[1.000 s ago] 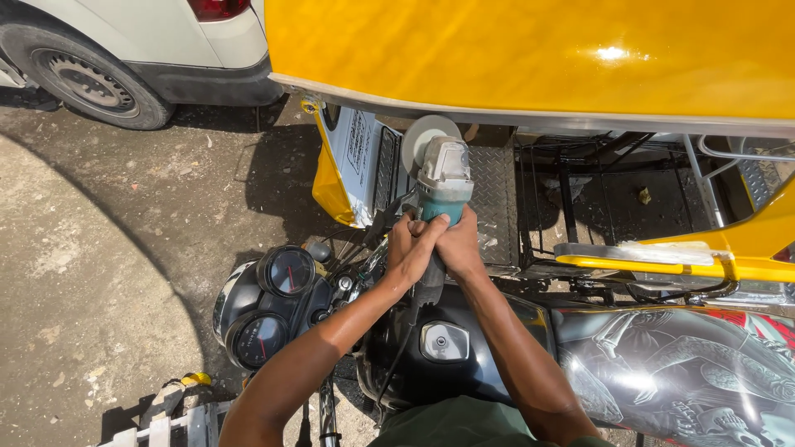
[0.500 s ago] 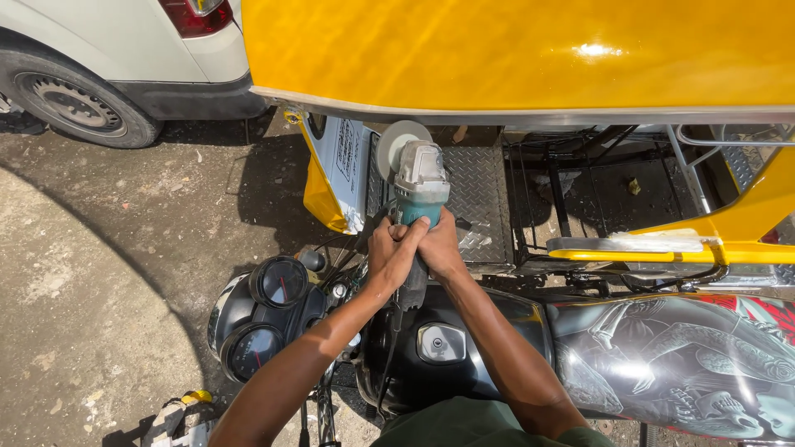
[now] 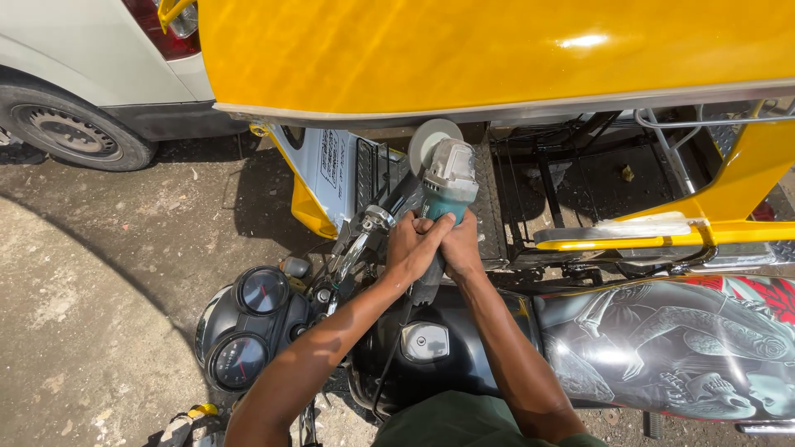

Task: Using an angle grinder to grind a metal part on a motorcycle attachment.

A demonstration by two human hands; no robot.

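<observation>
Above the motorcycle's black tank (image 3: 431, 348), both hands grip a teal-and-grey polisher (image 3: 445, 192). The left hand (image 3: 411, 248) wraps its fingers tight around the tool's body from the left; the right hand (image 3: 460, 246) clamps it from the right, the two hands touching. The polisher points away from the person, its round white pad (image 3: 429, 139) raised just under the edge of the yellow roof (image 3: 497, 50). The gauges (image 3: 248, 323) sit left of the arms. A white car (image 3: 83, 58) stands at the upper left.
</observation>
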